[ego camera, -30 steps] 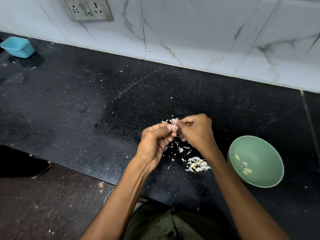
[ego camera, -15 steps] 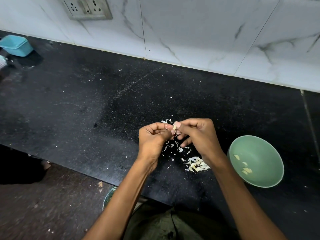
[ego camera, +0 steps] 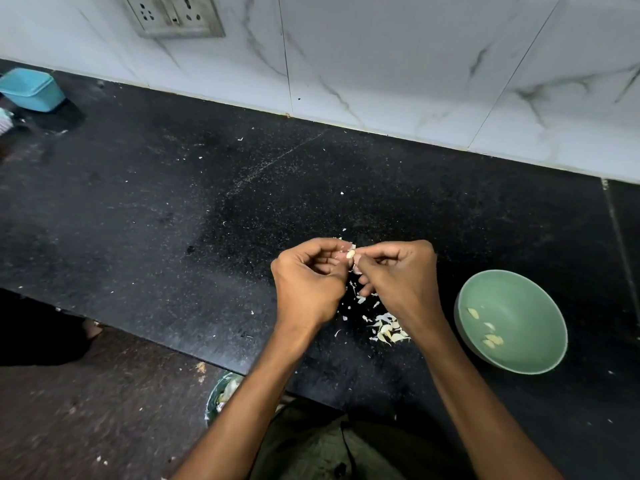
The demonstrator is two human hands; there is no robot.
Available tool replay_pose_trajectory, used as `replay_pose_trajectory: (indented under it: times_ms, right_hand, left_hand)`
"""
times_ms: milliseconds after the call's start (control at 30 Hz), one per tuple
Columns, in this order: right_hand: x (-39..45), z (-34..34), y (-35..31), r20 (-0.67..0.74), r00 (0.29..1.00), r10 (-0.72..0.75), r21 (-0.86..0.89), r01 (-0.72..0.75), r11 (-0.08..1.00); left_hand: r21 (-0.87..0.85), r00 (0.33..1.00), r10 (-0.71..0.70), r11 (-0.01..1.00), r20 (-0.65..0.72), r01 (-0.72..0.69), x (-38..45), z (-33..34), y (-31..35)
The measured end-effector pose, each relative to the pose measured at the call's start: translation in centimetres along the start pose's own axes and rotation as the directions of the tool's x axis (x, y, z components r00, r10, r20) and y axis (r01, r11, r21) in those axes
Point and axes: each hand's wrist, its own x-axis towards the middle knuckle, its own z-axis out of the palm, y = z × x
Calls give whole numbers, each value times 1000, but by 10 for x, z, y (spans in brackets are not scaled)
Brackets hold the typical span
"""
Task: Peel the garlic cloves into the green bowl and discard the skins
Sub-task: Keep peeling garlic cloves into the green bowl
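Head view: your left hand [ego camera: 308,282] and right hand [ego camera: 398,275] pinch one garlic clove [ego camera: 350,254] above the black counter [ego camera: 173,220], left of the green bowl [ego camera: 540,362]. A slip of your fingertips could drop it among the skins [ego camera: 389,329].

You've got open black counter [ego camera: 173,209] to the left & toward the wall. Right side: green bowl [ego camera: 540,296] sits near your right wrist. Skin pile [ego camera: 388,329] lies under the hands, btwn the wrists. Blue tub [ego camera: 31,89] far left corner, well apart.
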Motion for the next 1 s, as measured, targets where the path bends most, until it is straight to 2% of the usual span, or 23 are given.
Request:
replay_pose_trajectory:
  times_ms: [133, 300, 533, 1000]
  right_hand:
    - [0, -3, -1, 19, 1000, -24, -3, 24, 1000]
    - [1, -8, -2, 75, 997, -17, 38, 14, 999]
    - [-1, -6, -2, 50, 999, -3, 22, 2, 1000]
    - [0, -4, -5, 95, 995, 42, 160, -57, 985]
  left_hand:
    - [66, 999, 42, 997, -2, -41, -1, -2, 1]
    - [67, 1000, 10, 998, 14, -11, 2, -4, 2]
    - [72, 1000, -2, 997, -27, 4, 0, 0, 0]
    - [45, 995, -7, 999, -97, 11, -4, 2, 2]
